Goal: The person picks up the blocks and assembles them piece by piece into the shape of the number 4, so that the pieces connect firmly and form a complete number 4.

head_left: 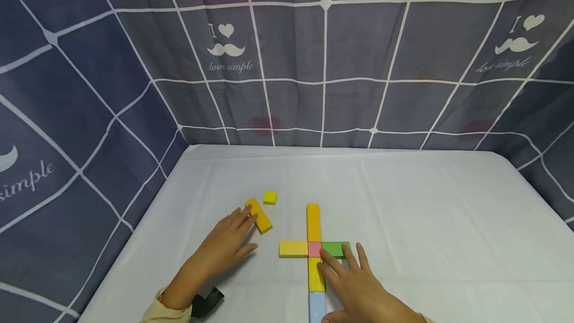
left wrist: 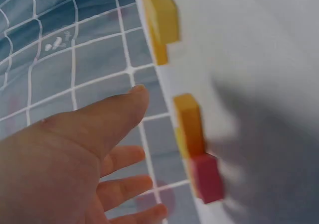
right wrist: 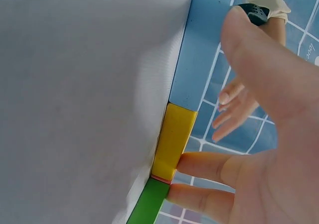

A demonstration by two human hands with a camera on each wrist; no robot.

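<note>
On the white table, blocks form a cross: a pink cube (head_left: 314,249) in the middle, an orange block (head_left: 313,222) above, a pale yellow block (head_left: 293,249) left, a green block (head_left: 335,248) right, a yellow block (head_left: 315,279) below, then a light blue block (head_left: 317,306). My right hand (head_left: 358,285) has its fingers spread, fingertips at the yellow and green blocks. Extended fingers of my left hand (head_left: 226,245) overlap a loose orange block (head_left: 261,219). Beside that block, the left wrist view shows a red block (left wrist: 208,179), mostly hidden by fingers in the head view.
A small yellow cube (head_left: 270,198) lies just beyond the loose orange block. A black strap (head_left: 208,303) is at the left wrist. Dark gridded cloth (head_left: 291,64) hangs behind the table (head_left: 448,223) and along its sides.
</note>
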